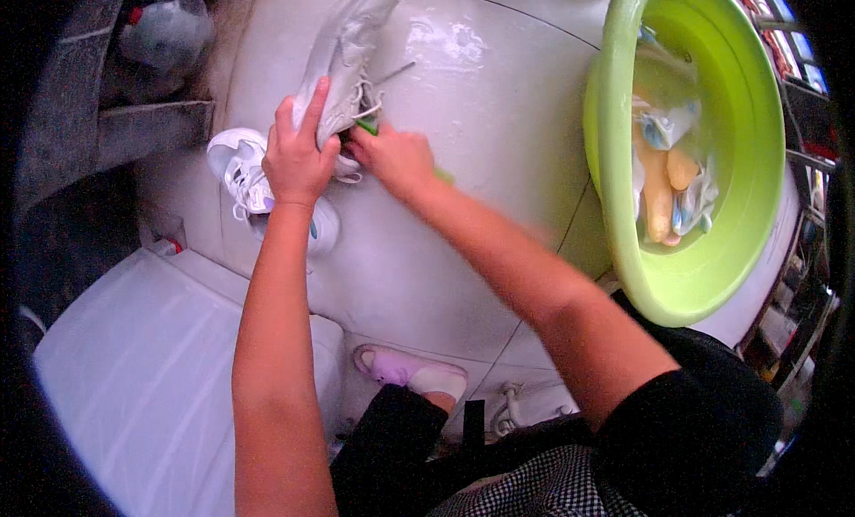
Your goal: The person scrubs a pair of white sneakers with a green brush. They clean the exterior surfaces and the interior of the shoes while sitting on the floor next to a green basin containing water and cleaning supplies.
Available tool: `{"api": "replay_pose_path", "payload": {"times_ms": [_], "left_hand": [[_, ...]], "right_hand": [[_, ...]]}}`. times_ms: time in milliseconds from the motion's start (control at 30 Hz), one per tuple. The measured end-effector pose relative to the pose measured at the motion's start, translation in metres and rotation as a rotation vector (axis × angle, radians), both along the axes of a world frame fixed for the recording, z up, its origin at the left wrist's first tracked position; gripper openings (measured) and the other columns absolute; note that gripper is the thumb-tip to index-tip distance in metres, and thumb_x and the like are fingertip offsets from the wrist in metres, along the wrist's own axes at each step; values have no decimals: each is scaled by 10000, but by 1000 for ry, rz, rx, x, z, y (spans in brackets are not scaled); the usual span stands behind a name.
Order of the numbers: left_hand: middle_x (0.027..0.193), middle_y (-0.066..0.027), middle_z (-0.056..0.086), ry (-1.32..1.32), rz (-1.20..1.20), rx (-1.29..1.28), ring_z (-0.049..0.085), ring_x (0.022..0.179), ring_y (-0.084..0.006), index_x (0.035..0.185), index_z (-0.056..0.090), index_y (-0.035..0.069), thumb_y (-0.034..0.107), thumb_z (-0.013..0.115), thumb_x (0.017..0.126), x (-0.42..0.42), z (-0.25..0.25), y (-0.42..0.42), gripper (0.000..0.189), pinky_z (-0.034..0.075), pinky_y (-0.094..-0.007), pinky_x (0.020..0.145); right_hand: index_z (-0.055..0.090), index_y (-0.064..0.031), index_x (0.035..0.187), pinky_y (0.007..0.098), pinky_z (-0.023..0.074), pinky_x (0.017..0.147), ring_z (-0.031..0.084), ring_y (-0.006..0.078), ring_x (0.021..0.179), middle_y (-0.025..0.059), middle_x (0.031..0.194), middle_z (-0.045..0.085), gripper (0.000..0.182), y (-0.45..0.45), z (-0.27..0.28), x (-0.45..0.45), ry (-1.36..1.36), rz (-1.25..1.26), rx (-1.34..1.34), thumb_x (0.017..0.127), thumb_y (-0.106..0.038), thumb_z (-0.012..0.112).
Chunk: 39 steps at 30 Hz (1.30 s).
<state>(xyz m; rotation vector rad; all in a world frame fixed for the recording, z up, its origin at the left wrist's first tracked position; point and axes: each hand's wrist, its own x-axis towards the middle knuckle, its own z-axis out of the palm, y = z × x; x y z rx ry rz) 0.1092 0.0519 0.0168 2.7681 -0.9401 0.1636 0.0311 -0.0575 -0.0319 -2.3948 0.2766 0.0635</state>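
Note:
My left hand (300, 149) holds a white laced shoe (347, 56) against the wet tiled floor, fingers spread along its side. At the shoe's opening, my right hand (394, 153) grips a green brush (367, 125), mostly hidden by my fingers and the shoe; a bit of green also shows past my wrist. White laces hang loose near my right fingers. Left of my left hand lies another white shoe (244, 163) with loose laces. Below the held shoe is more white footwear (324, 226), partly covered by my left arm.
A large green plastic basin (618, 149) at the right holds water and soaked items (661, 176). A clear plastic bottle with a red cap (167, 33) stands at the upper left. A pale, smooth-surfaced object (147, 370) fills the lower left. A foot in a pink slipper (407, 370) is below.

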Motion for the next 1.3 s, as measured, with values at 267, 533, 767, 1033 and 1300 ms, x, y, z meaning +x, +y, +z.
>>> {"api": "replay_pose_path", "payload": {"times_ms": [267, 533, 767, 1033, 1300], "left_hand": [[1161, -94, 417, 10, -25, 81, 524, 879, -310, 1274, 357, 412, 197, 646, 593, -2, 1, 0, 771, 482, -398, 723], [1166, -92, 413, 4, 45, 22, 530, 869, -314, 1285, 340, 410, 221, 620, 622, 0, -3, -7, 744, 485, -401, 714], [1166, -109, 419, 23, 99, 73, 533, 884, -324, 1288, 333, 416, 229, 599, 641, 2, 1, 1, 723, 480, -412, 711], [1147, -105, 440, 52, 108, 14, 533, 910, -330, 1282, 342, 417, 228, 588, 639, 7, -1, 2, 713, 477, -412, 729], [1147, -105, 438, 38, 108, 0, 528, 934, -313, 1287, 333, 416, 227, 593, 633, 8, -2, 4, 728, 481, -402, 726]], "right_hand": [[590, -171, 948, 376, 449, 497, 614, 247, 628, 84, 661, 578, 203, -21, 8, 8, 255, 223, 462, 799, -292, 525], [582, -227, 1003, 378, 472, 494, 606, 236, 608, 108, 735, 587, 229, 4, -9, 5, 16, -99, 89, 796, -314, 538], [613, -201, 968, 414, 477, 573, 621, 275, 682, 130, 773, 609, 244, -18, 2, 18, 87, 120, 139, 795, -356, 539], [560, -194, 1102, 423, 475, 579, 616, 294, 695, 126, 794, 617, 316, 10, 0, 11, -11, -88, 408, 816, -323, 522], [589, -220, 992, 434, 475, 607, 614, 297, 690, 131, 777, 623, 248, -52, 15, 37, -85, 256, -332, 808, -370, 517]]}}
